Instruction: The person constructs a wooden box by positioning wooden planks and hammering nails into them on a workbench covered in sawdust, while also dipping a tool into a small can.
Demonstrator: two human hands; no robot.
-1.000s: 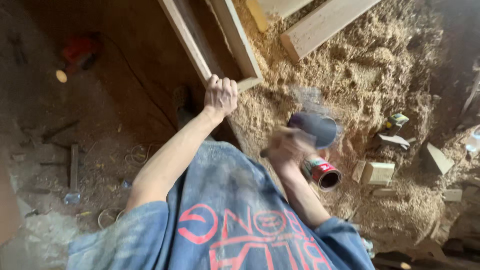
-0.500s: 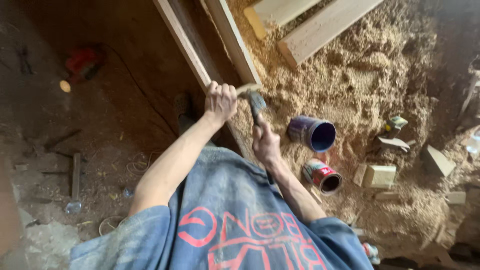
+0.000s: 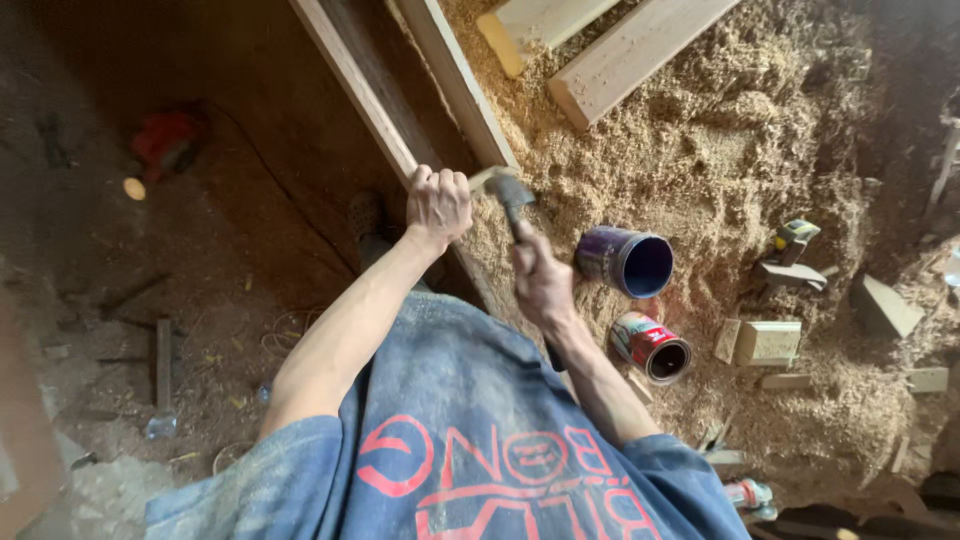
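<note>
My left hand (image 3: 438, 205) grips the end of a long wooden frame piece (image 3: 370, 95) that runs up and to the left. My right hand (image 3: 541, 283) is closed around the handle of a hammer (image 3: 511, 192), whose head rests against the wood end just right of my left fist. A second parallel board (image 3: 460, 80) lies beside the first. Both arms reach out over my blue shirt with red lettering.
Sawdust (image 3: 720, 150) covers the floor to the right. A blue can (image 3: 625, 261) and a red-and-white can (image 3: 650, 346) lie on their sides by my right hand. Wood blocks (image 3: 768, 342), two planks (image 3: 630, 55) and a small tool (image 3: 795, 236) lie around. A red object (image 3: 165, 140) sits far left.
My right hand swung the hammer from a raised, blurred position by the blue can down onto the end of the wood. My left hand stayed on the board.
</note>
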